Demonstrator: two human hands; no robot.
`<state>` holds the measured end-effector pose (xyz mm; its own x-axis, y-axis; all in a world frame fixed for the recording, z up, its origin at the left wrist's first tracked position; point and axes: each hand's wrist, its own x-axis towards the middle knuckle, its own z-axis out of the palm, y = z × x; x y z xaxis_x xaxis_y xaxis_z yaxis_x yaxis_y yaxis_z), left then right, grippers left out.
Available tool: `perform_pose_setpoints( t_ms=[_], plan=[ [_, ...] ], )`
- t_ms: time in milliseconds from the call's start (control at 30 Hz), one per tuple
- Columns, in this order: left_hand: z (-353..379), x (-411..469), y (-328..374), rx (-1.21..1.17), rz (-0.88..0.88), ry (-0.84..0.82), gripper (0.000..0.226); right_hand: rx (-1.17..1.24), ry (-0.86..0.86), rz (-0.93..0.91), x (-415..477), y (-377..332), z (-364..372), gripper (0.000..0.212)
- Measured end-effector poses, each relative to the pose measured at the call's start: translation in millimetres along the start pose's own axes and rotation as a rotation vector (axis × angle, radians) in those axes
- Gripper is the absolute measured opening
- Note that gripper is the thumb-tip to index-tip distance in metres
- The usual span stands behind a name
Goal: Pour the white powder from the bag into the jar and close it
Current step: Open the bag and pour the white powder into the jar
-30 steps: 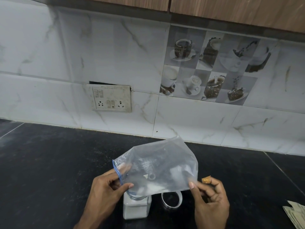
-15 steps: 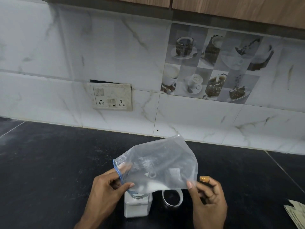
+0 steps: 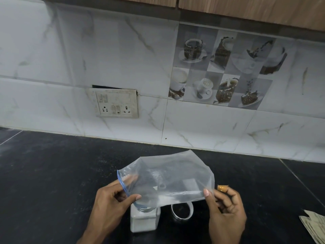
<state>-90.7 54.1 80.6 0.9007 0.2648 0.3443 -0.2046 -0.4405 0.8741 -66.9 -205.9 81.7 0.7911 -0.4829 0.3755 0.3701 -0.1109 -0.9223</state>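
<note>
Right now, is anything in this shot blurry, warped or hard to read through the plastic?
Head view: wide-angle lens bows the backsplash tiles and counter edge; light is dim and flat, without hard shadows. The hazy bag blurs the jar mouth behind it; the remaining powder is a faint white streak. Both hands are fairly sharp.

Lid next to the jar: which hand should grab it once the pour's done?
Probably right. The lid lies on the counter just right of the jar, directly beside the right hand, which only pinches the bag corner. The left hand holds the bag mouth over the jar, on its far side.
</note>
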Motion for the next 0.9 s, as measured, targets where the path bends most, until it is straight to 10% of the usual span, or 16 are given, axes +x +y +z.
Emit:
perform_pose_setpoints(
  t_ms=[900],
  plan=[
    [-2.2,0.5,5.4,0.022,-0.010,0.023,0.070,0.052,0.025,-0.013,4.7,-1.9,8.3,0.037]
  ],
)
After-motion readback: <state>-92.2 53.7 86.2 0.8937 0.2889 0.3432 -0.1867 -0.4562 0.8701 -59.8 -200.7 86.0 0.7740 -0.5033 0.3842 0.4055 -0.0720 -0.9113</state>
